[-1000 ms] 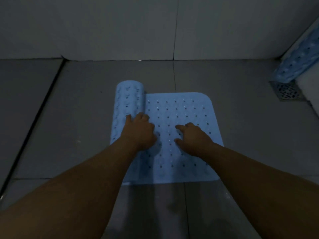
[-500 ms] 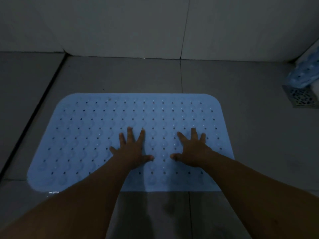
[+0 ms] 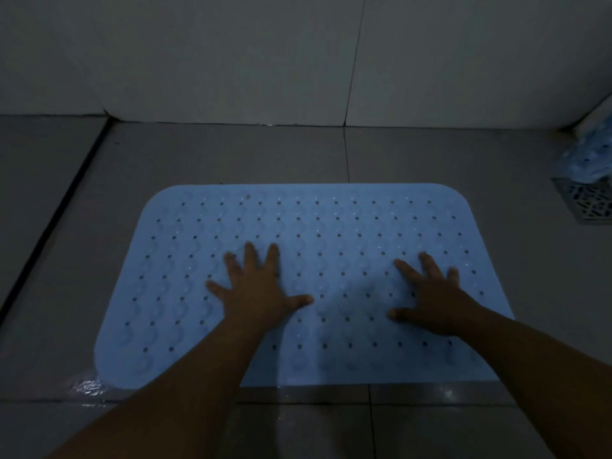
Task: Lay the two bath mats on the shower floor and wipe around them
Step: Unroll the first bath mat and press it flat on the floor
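A light blue bath mat (image 3: 331, 223) with rows of small holes lies flat and fully unrolled on the grey tiled shower floor (image 3: 231, 154). My left hand (image 3: 258, 286) presses on the mat's middle with fingers spread and straight. My right hand (image 3: 433, 299) presses flat on the mat's right part, fingers spread too. A second blue mat (image 3: 587, 160), still rolled, leans in the far right corner against the wall.
A metal floor drain grate (image 3: 589, 202) sits at the right edge, just under the rolled mat. A dark channel (image 3: 56, 210) runs diagonally along the floor on the left. Water glistens on the tile (image 3: 86, 389) by the mat's near left corner. White tiled walls stand behind.
The mat has gone from half rolled to fully spread out leftward. My hands have flattened and moved apart, the right one sliding toward the mat's right side.
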